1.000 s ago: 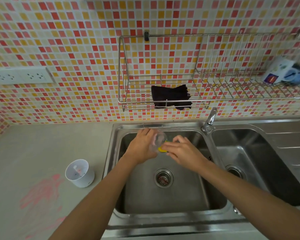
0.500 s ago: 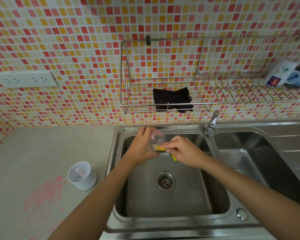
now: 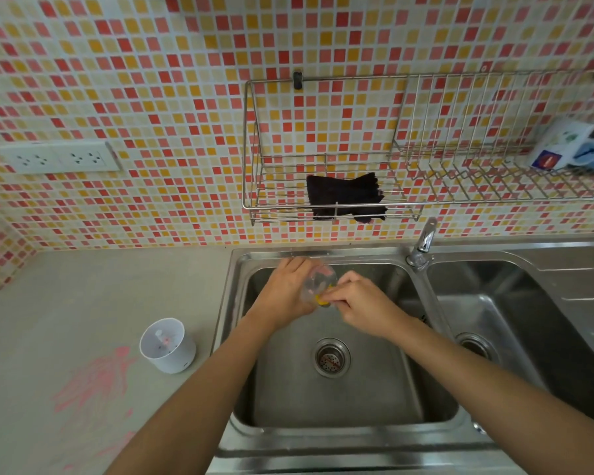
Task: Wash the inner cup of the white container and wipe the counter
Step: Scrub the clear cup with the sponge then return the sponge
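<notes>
I have the clear inner cup [image 3: 318, 281] gripped in my left hand [image 3: 285, 293], fingers wrapped round its far side, held over the far end of the left basin of the sink [image 3: 330, 389]. My right hand [image 3: 364, 303] is pinched shut on a yellow sponge [image 3: 323, 301] and is pressing it against the cup's mouth; how deep the sponge sits inside I can't quite tell, since the cup is see-through and slightly blurred. The white container [image 3: 168, 345] it belongs to stands on the counter [image 3: 83, 303] to the left of the sink, well apart from my hands, with a smear of pink stain [image 3: 95, 380] on the counter just near of it.

I'd judge I'm mid-scrub on the cup, with the counter wipe not yet started.

What worries me: the cup is smooth and probably wet, and I'm pushing sideways into it with the sponge, so a hard shove could pop it out of my left hand and drop it into the steel basin. No water shows at the tap [image 3: 424, 241], which points off to the right of my hands, so rinsing means shifting the cup there without loosening my hold. The pink marks look spread thin and may have dried on. The dark cloth [image 3: 347, 197] hangs on the wire rack [image 3: 323, 204] above, an easy reach.
</notes>
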Tool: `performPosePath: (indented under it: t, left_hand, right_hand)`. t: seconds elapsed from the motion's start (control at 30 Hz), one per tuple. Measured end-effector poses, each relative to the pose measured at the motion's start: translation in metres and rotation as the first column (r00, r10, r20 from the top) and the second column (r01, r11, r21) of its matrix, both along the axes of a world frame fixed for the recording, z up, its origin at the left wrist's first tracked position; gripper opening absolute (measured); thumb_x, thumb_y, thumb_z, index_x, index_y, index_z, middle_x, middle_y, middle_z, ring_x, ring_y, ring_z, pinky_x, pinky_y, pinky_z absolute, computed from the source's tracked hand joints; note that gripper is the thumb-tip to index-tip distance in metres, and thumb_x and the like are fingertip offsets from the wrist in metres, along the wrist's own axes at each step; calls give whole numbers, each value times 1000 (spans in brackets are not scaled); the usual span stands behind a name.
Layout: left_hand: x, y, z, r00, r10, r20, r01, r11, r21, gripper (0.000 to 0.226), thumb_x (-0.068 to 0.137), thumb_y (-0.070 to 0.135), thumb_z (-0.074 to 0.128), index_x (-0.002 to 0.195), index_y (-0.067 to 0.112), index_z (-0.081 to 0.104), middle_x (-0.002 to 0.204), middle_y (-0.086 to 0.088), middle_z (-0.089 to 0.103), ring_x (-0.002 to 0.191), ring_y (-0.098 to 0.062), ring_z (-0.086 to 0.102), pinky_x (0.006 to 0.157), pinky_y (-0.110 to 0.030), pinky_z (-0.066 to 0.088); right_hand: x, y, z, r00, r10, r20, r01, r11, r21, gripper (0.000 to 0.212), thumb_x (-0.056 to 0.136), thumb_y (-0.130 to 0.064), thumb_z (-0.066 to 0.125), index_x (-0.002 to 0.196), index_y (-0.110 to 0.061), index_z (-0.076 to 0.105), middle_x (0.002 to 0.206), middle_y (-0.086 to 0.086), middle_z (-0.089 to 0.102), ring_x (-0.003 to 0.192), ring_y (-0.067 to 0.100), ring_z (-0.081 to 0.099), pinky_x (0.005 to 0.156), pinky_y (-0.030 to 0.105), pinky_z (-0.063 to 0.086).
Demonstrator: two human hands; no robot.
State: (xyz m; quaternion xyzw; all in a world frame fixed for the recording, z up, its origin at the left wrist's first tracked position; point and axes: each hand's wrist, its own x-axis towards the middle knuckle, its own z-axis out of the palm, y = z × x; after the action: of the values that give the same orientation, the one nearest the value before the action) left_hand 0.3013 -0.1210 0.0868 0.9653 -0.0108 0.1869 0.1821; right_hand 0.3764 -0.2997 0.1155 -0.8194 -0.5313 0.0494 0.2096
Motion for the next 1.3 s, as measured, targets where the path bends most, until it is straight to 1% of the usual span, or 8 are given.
performPosePath:
  t: [0.13,0.33,0.53,0.87,1.03,1.17,1.23,1.3]
  left_hand:
    - [-4,-6,11,1000,3,13,-2,996,-85,67,63,15,79,126,14,55,120,3,56,108,-10,40,89,-12,26]
    - [-5,-1,6,994,14,-109,-21,998,-57,74,63,27,81,130,16,51,124,0,56,114,-20,48,98,-23,34]
    - [-6,0,8,986,-12,-169,-8,993,-114,78,63,26,79,134,19,47,127,1,54,117,-18,46,100,-30,39]
    - [-13,-8,22,986,-23,-165,-41,928,-371,91,64,33,85,137,22,33,135,5,46,124,-12,42,101,-23,34]
    - [-13,-12,22,993,114,-37,-120,952,-281,89,58,33,90,129,16,40,126,2,43,109,-6,43,87,-15,38]
    - [-12,-3,21,995,95,31,-94,995,-43,83,58,44,85,129,19,50,125,1,51,116,-18,44,97,-36,41]
    - [-16,-4,23,994,107,3,-107,994,-19,80,61,45,82,131,25,48,129,6,50,121,-16,40,100,-35,36]
    - [-16,-6,24,998,62,9,-62,997,-38,75,62,35,82,130,23,51,128,4,53,119,-17,44,96,-29,38]
  right_hand:
    - [12,-2,-7,938,39,345,-31,999,-30,45,64,-2,81,105,-18,73,96,-4,70,91,23,56,73,34,51]
    - [-9,0,-10,990,-97,-102,102,994,43,27,91,-12,60,112,-24,71,81,-26,51,89,6,48,75,0,30]
    - [16,-9,-8,936,129,328,-119,992,-52,38,77,-10,74,109,-30,70,111,-16,68,95,19,54,75,35,42]
    - [12,-14,-9,935,100,341,-150,981,125,43,71,-2,79,111,-16,69,117,-4,67,104,24,51,73,37,58]
    - [3,-8,1,962,82,261,-129,977,170,34,82,-1,68,113,-16,69,116,-5,68,100,23,52,81,34,54]
    - [-6,-2,-1,999,45,4,-45,990,136,35,92,-8,55,122,-24,66,119,-8,67,101,16,51,91,25,42]
    - [-2,-2,3,997,76,24,-77,994,71,35,90,-7,59,119,-26,67,113,-10,69,96,15,50,85,27,45]
    - [7,-2,4,957,149,250,-156,988,7,40,79,-4,70,114,-25,70,110,-12,70,93,17,51,76,32,48]
